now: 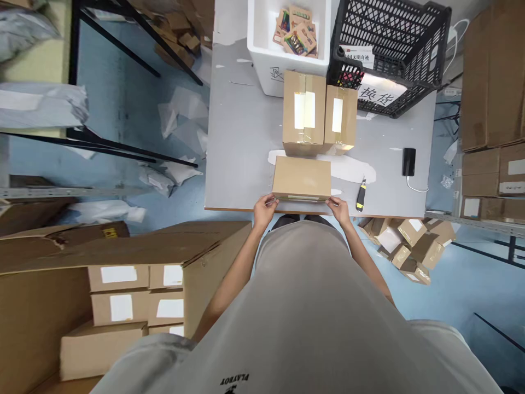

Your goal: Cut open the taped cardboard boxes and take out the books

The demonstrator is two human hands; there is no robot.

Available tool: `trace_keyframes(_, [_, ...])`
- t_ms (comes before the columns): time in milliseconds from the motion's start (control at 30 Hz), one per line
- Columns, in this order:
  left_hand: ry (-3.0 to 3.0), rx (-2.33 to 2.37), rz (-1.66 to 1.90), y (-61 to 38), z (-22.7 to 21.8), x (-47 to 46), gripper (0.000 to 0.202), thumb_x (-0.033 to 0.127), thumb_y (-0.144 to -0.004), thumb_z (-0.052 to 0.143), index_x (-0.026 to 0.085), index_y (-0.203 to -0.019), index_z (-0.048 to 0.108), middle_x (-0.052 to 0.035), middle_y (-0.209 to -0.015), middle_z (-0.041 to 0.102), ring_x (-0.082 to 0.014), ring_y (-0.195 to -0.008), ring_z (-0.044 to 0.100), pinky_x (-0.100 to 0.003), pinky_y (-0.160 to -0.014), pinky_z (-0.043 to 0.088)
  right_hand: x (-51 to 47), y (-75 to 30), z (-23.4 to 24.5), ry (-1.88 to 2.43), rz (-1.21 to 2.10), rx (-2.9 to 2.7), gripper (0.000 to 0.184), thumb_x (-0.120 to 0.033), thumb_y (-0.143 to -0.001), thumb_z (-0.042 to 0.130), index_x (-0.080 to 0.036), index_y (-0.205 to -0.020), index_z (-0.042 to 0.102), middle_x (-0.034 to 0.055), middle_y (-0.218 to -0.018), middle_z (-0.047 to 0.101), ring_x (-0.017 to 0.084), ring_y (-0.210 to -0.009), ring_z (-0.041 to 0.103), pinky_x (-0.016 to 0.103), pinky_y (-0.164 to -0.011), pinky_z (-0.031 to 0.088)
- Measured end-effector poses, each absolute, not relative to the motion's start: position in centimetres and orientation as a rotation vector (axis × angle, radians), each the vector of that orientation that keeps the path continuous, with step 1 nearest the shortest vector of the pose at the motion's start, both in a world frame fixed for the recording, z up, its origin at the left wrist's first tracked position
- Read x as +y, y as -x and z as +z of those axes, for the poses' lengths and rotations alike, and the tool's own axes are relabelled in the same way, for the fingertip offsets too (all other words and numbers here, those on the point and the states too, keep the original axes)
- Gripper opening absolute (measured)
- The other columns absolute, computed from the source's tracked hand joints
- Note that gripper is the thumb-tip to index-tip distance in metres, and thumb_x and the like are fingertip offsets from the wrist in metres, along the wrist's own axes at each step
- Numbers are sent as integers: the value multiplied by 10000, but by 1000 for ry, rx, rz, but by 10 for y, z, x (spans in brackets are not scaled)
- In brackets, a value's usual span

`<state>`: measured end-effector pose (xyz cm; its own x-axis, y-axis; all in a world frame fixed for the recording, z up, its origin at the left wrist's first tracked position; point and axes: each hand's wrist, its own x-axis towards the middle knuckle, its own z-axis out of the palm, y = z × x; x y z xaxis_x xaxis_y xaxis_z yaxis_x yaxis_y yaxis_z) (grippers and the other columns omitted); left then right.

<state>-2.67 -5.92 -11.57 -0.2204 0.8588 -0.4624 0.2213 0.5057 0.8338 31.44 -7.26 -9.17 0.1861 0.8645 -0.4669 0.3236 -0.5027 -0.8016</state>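
A plain brown cardboard box (pixel 302 174) lies near the front edge of the grey table (pixel 241 137). My left hand (pixel 264 211) pinches its near left corner, with thumb and fingers closed. At the near right corner, my right hand (pixel 338 210) grips the same box in a similar way. A strip runs along the box's near side, too narrow to make out. Just behind stand two taped cartons, a larger one (pixel 290 123) and a smaller one (pixel 350 112), both with white labels. To the right of my right hand lies a yellow-and-black utility knife (pixel 361 197).
A white bin (pixel 266 71) with several small packs and a black plastic crate (pixel 418 76) stand at the back. A phone (pixel 409 162) with a cable lies right. Beside me, a large open carton (pixel 217 268) holds several boxes; more boxes (pixel 412 249) lie on the floor.
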Motion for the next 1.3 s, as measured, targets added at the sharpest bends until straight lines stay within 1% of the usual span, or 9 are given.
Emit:
trace_keyframes(133, [-1027, 1712, 913, 28, -93, -44, 309, 394, -920, 791, 182, -1139, 842, -134, -1216, 827, -279, -1154, 812, -437, -1093, 671, -59, -315, -67, 1847, 1174, -1075, 582, -725, -864, 816, -210, -1112, 920, 137, -1251, 878, 350, -1235, 798, 516, -1175, 609])
trace_keyframes(300, [-1077, 1726, 972, 31, -74, -30, 317, 417, -946, 787, 182, -1137, 879, -120, -1164, 838, -269, -1080, 815, -416, -1043, 678, -44, -316, -45, 1858, 1118, -1071, 516, -692, -877, 815, -221, -1054, 933, 125, -1157, 886, 345, -1168, 808, 516, -1134, 629])
trace_keyframes(467, [-998, 1779, 903, 30, -79, -28, 291, 361, -912, 798, 165, -1105, 890, -128, -1147, 861, -275, -1026, 819, -432, -1019, 677, -42, -308, -47, 1911, 1161, -1036, 436, -645, -870, 822, -226, -953, 911, 120, -1126, 894, 344, -1133, 820, 528, -1131, 628])
trace_keyframes(600, [-975, 1793, 893, 28, -87, -29, 297, 372, -910, 794, 165, -1105, 881, -132, -1149, 870, -273, -1014, 820, -432, -1023, 668, -42, -304, -53, 1938, 1145, -1008, 417, -633, -870, 820, -225, -926, 886, 134, -1149, 894, 347, -1147, 822, 535, -1147, 624])
trace_keyframes(767, [-979, 1792, 928, 27, -92, -31, 321, 388, -912, 784, 159, -1121, 871, -146, -1175, 861, -272, -1020, 817, -433, -1037, 662, -43, -300, -46, 1972, 1045, -1077, 454, -603, -913, 768, -182, -1041, 879, 172, -1172, 875, 330, -1069, 823, 523, -1071, 662])
trace_keyframes(900, [-950, 1763, 960, 26, -92, -34, 329, 404, -922, 789, 163, -1135, 858, -155, -1212, 856, -280, -1067, 816, -453, -1074, 655, -49, -290, -30, 1900, 892, -1195, 489, -604, -1025, 650, -198, -1197, 863, 160, -1240, 843, 293, -1078, 798, 470, -996, 695])
trace_keyframes(1067, [-964, 1771, 987, 22, -87, -39, 343, 429, -948, 765, 164, -1145, 858, -164, -1241, 846, -293, -1129, 818, -447, -1097, 649, -60, -279, -20, 1750, 995, -1434, 470, -618, -1089, 603, -256, -1276, 838, 138, -1345, 804, 303, -1249, 760, 468, -1057, 690])
trace_keyframes(1200, [-973, 1736, 985, 19, -83, -37, 377, 518, -991, 735, 181, -1111, 854, -143, -1198, 860, -300, -1144, 816, -442, -1096, 647, -67, -286, -22, 1817, 931, -1533, 490, -622, -1138, 527, -271, -1328, 811, 139, -1410, 784, 315, -1307, 743, 513, -1161, 632])
trace_keyframes(1300, [-921, 1680, 940, 17, -87, -29, 371, 511, -1010, 707, 191, -1134, 847, -131, -1223, 867, -299, -1185, 808, -449, -1132, 635, -70, -299, -25, 1885, 861, -1543, 521, -640, -1150, 488, -272, -1356, 793, 142, -1435, 777, 319, -1343, 729, 516, -1179, 614])
